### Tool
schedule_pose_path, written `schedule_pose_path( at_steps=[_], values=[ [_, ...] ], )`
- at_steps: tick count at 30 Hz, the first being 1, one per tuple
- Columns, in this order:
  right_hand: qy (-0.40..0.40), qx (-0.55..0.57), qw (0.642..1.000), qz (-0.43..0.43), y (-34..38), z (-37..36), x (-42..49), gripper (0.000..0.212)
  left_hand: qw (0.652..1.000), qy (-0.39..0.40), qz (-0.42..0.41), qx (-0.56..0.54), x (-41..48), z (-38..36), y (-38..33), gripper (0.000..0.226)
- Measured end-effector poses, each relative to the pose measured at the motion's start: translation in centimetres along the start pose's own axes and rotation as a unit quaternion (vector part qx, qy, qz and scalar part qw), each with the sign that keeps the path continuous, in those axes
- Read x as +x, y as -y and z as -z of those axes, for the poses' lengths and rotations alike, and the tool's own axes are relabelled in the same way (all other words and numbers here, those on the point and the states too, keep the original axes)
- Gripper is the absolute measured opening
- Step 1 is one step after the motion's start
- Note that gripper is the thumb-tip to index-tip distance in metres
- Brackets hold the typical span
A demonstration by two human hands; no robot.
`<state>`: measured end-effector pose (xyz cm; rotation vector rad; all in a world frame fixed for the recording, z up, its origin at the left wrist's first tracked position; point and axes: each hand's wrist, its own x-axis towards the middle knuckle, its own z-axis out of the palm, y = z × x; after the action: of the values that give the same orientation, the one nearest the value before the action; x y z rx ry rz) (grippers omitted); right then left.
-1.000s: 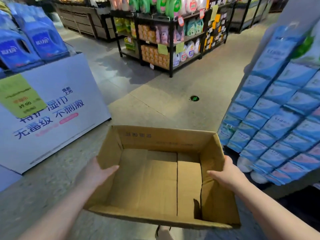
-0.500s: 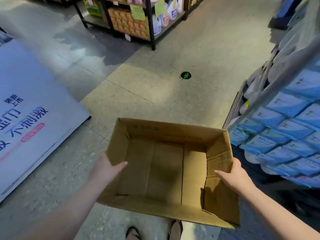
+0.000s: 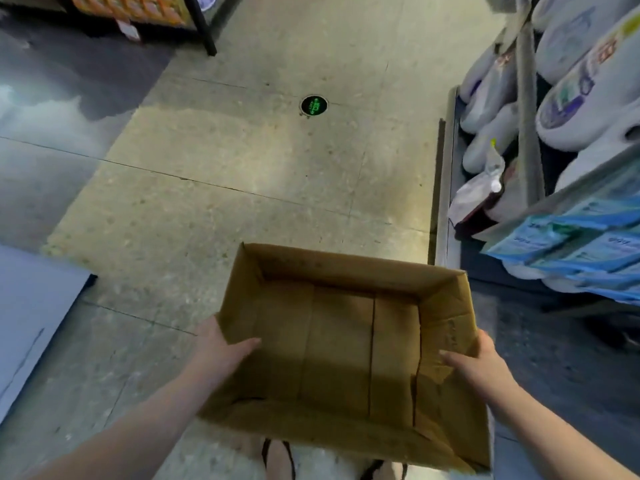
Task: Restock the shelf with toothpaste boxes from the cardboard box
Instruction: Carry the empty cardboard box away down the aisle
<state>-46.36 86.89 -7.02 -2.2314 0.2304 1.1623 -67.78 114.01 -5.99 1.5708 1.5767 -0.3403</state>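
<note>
Head view: left hand (image 3: 221,348) and right hand (image 3: 481,362) each pinch a side wall of the empty brown cardboard box (image 3: 339,341) above the speckled concrete floor (image 3: 242,188); I think it should be lowered level

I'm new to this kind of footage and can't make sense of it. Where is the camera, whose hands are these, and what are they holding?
There is no machine here. A person wears a wide-angle camera on the head, looking forward and down, so you see their own arms. The left hand grips the left wall of an open cardboard box, thumb inside. The right hand grips the right wall the same way. The box is held above the shop floor and shows nothing inside. On the floor is a small round green marker, and the person's feet show under the box. At the right stands a shelf with white bottles and blue packs.
</note>
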Motion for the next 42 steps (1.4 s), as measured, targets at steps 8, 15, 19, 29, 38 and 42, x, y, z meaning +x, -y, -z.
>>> schedule_pose_path(
  at_steps=[8,15,19,29,38,42],
  values=[
    [-0.008,0.078,0.996,-0.044,-2.6,-7.5,12.9,0.057,0.999,0.003,-0.026,0.021,13.8,-5.6,0.9,0.070],
    [-0.017,0.053,0.997,-0.061,-6.4,-13.8,24.6,0.047,1.000,0.005,0.000,0.019,24.6,-12.4,4.4,0.067],
    [-0.024,0.048,0.995,-0.078,-8.8,-16.6,29.9,0.051,1.000,0.010,0.007,-0.008,29.2,-15.9,6.2,0.068],
    [-0.023,0.039,0.994,-0.099,-12.6,-19.8,37.4,0.055,0.999,0.029,0.023,0.010,36.3,-20.7,9.2,0.082],
    [-0.056,-0.023,0.996,-0.058,-12.0,-19.6,36.0,0.053,0.998,0.019,-0.015,0.052,35.7,-21.5,9.1,0.067],
    [-0.063,-0.086,0.994,-0.014,-9.5,-19.2,31.5,0.063,0.984,0.001,-0.076,0.162,31.8,-20.2,7.4,0.061]
  ],
)
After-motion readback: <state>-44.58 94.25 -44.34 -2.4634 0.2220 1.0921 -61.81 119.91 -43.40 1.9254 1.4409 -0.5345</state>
